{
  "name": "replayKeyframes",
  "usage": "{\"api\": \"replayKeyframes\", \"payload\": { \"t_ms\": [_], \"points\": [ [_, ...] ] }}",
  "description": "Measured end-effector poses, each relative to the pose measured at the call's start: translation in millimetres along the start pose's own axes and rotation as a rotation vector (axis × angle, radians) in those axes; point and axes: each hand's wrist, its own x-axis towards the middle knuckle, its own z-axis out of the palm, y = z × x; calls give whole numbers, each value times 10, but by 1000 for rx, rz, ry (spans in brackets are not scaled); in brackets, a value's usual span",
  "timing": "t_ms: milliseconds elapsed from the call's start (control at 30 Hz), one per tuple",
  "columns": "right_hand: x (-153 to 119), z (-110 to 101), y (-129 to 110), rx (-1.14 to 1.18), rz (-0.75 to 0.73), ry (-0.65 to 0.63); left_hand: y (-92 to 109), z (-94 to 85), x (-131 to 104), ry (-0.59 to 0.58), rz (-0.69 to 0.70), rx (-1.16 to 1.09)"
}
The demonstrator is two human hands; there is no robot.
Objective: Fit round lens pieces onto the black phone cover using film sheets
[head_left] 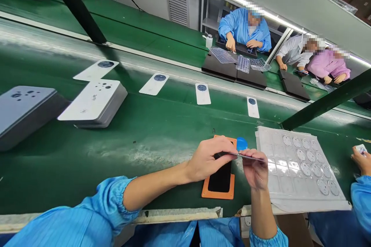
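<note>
Both my hands meet above a work fixture, holding a thin flat panel (pixel 249 157) seen nearly edge-on, probably a phone back cover. My left hand (pixel 210 158) pinches its left end between thumb and fingers. At its right end, my right hand (pixel 256 171) grips with the fingers over the edge and the palm below. Which face is up cannot be made out. Under the hands lies an orange fixture (pixel 205 193) with a black pad (pixel 220 179), partly covered by my left hand. A blue round piece (pixel 241 143) shows just behind my fingers.
A clear plastic tray (pixel 278 193) with several round lens rings lies to the right. White phone back covers stand in a stack (pixel 94 102) at left, beside a grey stack (pixel 24 104). Single covers (pixel 203 94) lie along the belt. A co-worker's hand (pixel 362 160) is at far right.
</note>
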Motion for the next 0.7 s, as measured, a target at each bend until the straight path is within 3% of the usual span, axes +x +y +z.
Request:
{"api": "replayKeyframes", "payload": {
  "t_ms": [167, 300, 500, 700],
  "points": [
    [49, 137, -14, -102, -93, -57, 3, -15, -50, 19, 92, 43],
    [63, 213, 96, -223, -80, -34, -54, 29, -103, 19, 91, 65],
    [86, 221, 244, -484, -7, -36, -84, 84, -80, 4, -78, 43],
    [202, 188, 46, -714, -88, -174, -33, 101, -73, -24, -70, 25]
  ]
}}
